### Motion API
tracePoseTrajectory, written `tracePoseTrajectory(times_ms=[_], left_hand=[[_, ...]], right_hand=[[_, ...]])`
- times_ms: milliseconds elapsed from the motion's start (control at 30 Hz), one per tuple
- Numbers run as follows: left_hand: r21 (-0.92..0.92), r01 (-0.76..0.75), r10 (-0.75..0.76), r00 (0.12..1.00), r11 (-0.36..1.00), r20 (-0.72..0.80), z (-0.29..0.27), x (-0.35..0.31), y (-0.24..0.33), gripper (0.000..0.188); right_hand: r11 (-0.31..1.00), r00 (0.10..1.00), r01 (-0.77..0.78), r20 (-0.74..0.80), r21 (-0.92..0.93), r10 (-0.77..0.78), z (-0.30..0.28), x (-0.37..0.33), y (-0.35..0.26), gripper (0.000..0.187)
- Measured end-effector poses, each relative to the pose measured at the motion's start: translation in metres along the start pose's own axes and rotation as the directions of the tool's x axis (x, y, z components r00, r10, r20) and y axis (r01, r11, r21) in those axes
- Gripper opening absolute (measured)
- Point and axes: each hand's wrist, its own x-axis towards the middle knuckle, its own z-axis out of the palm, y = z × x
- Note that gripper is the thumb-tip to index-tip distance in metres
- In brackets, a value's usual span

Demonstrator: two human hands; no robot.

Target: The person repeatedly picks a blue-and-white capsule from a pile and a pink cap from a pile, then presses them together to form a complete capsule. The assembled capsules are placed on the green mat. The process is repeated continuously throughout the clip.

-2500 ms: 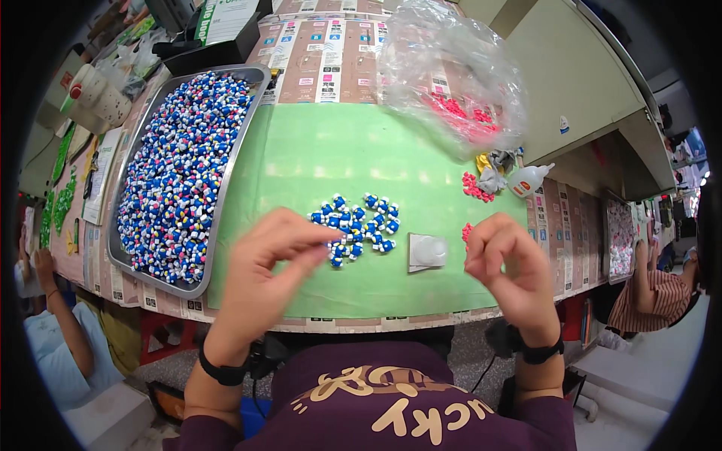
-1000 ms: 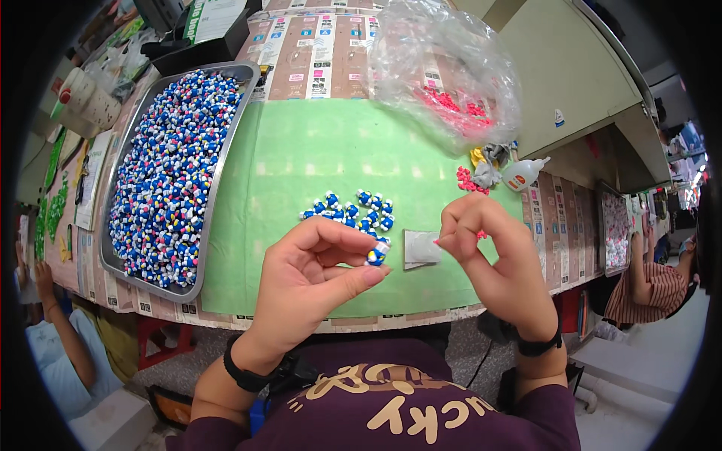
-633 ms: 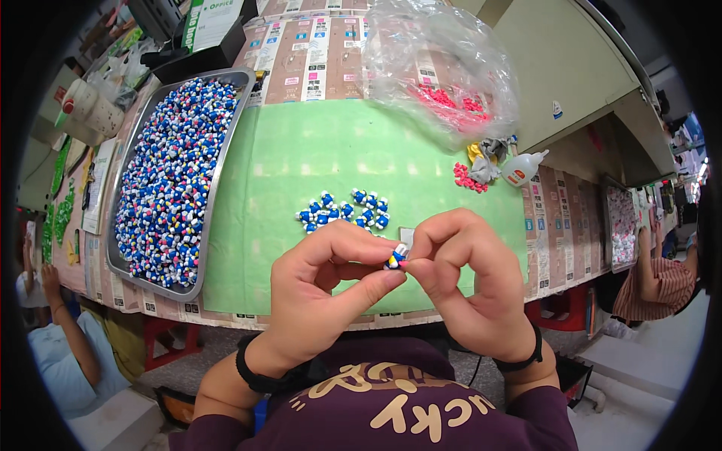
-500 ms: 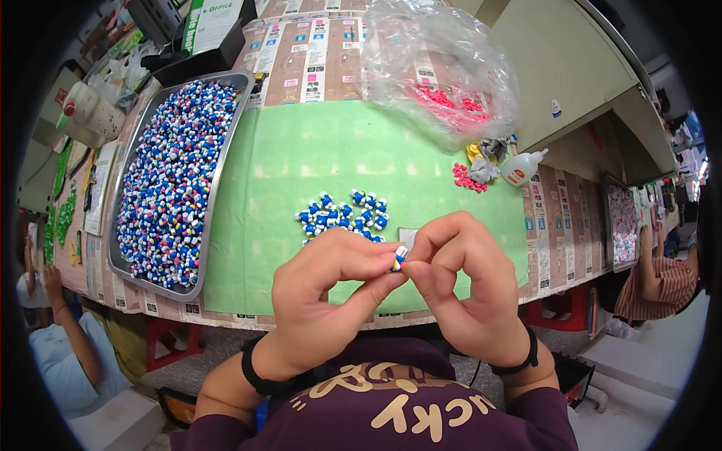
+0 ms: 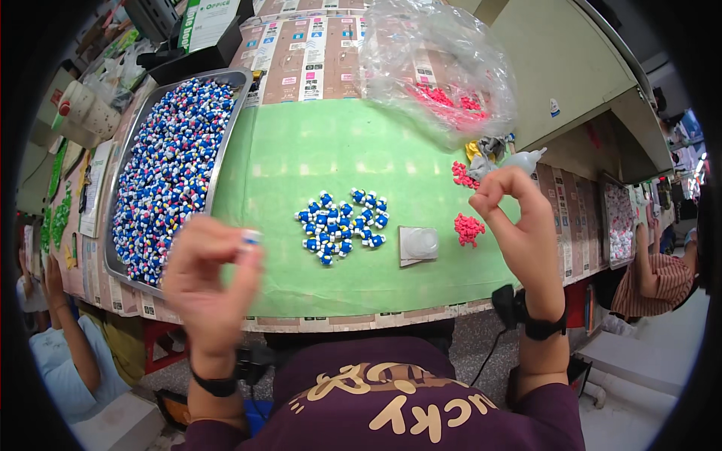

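Note:
My left hand (image 5: 207, 289), blurred by motion, is closed near the front end of a large metal tray (image 5: 245, 84). Between its thumb and fingertips is a small blue-and-white figurine (image 5: 250, 237). My right hand (image 5: 523, 225) is lifted over the right side of the green mat, thumb and forefinger pinched together; whatever they hold, if anything, is too small to make out. It is nearest a heap of tiny pink pieces (image 5: 469, 230). A cluster of similar blue-and-white figurines (image 5: 331, 225) lies mid-mat. Beside them is a square pad (image 5: 418, 245) with a clear round blob on it.
Many painted figurines (image 5: 173, 150) fill the tray. More pink pieces (image 5: 462, 174) lie by a crumpled grey-and-yellow wrapper (image 5: 487, 152) and a squeeze bottle (image 5: 525, 160). A clear plastic bag (image 5: 451, 68) sits behind. A grey cabinet (image 5: 579, 68) stands right; other people sit at both sides.
My hands have separated from the middle. The left has carried the figurine left toward the tray, and the right has moved right and up. The pad and the nearer pink heap are now uncovered.

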Motion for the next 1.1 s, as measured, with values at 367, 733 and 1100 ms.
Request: tracePoseTrajectory(times_ms=[367,733,1100], left_hand=[[0.605,0.236,-0.054,0.951,0.761,-0.303,-0.07,0.009,-0.015,0.013],[0.518,0.006,-0.251,0.88,0.855,0.404,0.028,-0.005,-0.021,0.022],[0.237,0.131,-0.208,0.918,0.963,0.336,0.029,0.006,-0.004,0.026]], right_hand=[[0.896,0.962,0.092,0.272,-0.434,0.034,0.009,0.0,0.022,0.013],[0.9,0.941,0.162,0.339,-0.405,-0.017,0.012,0.0,0.029,0.019],[0.963,0.988,0.019,0.143,0.267,-0.059,0.009,-0.019,-0.02,0.028]])
